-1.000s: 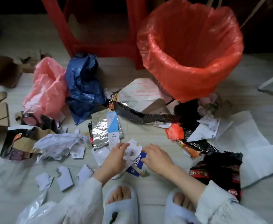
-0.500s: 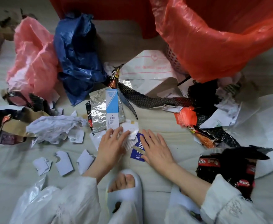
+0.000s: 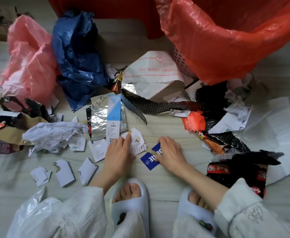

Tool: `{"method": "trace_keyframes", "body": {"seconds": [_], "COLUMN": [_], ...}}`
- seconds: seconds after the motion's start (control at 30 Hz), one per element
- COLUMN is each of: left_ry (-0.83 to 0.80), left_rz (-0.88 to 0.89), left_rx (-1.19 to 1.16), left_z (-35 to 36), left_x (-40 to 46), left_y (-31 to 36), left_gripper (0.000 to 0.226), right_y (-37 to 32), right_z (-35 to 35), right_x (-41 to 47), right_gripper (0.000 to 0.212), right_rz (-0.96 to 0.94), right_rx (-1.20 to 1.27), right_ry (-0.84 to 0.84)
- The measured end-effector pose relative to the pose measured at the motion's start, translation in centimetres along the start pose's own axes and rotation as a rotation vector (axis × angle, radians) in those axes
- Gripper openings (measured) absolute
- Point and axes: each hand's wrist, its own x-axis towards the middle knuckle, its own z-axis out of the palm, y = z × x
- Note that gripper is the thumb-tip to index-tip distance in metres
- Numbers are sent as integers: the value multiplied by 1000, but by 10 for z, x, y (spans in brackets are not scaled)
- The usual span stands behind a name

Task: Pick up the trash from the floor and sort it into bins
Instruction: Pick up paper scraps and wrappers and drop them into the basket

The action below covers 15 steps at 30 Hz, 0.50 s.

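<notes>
Pale, faintly ribbed floor [image 3: 158, 127] runs under a wide scatter of litter, with a bin [image 3: 226, 40] lined in thin red plastic standing at the upper right. Just ahead of the person's slippered feet lie the scraps in hand. The right hand [image 3: 170, 154] rests on a torn blue card [image 3: 149, 161], fingers curled over its upper edge — it looks like a pinch forming, though the fingertips hide the contact. The card is stiff, glossy, printed in white, and its long axis runs diagonally, lower-left to upper-right, sticking out to the left of that hand. The left hand [image 3: 119, 152] lies flat with fingers together, pressing white paper scraps [image 3: 137, 143] — thin, ragged-edged, printed in fine text — just beside the blue card, between the two hands.

I judge the coming move to be a gather-and-lift: both hands are right on their pieces, and the bin lies up and to the right, nearer the right hand.

Around them the materials vary: a crinkled foil wrapper [image 3: 101, 117] with a long blue-and-white tag [image 3: 113, 117] lying lengthwise on it, a crumpled blue bag [image 3: 77, 54], a pink bag [image 3: 29, 57], a black mesh strip [image 3: 158, 105], more torn white bits [image 3: 63, 172] at lower left.
</notes>
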Motion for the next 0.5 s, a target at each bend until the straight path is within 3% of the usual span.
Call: {"method": "trace_keyframes", "body": {"seconds": [0.17,0.3,0.5], "left_ry": [126,67,109], "left_rz": [69,111,143], "left_rx": [131,207,105], "left_z": [-2,0,0], "left_x": [14,17,6], "left_y": [5,9,12], "left_gripper": [77,72,56], "right_y": [21,35,38], "right_z": [-13,-23,-28], "right_x": [-3,-2,-4], "right_gripper": [32,22,16], "right_rz": [161,334,405], "right_rx": [308,563,821], "right_ry": [37,66,100]}}
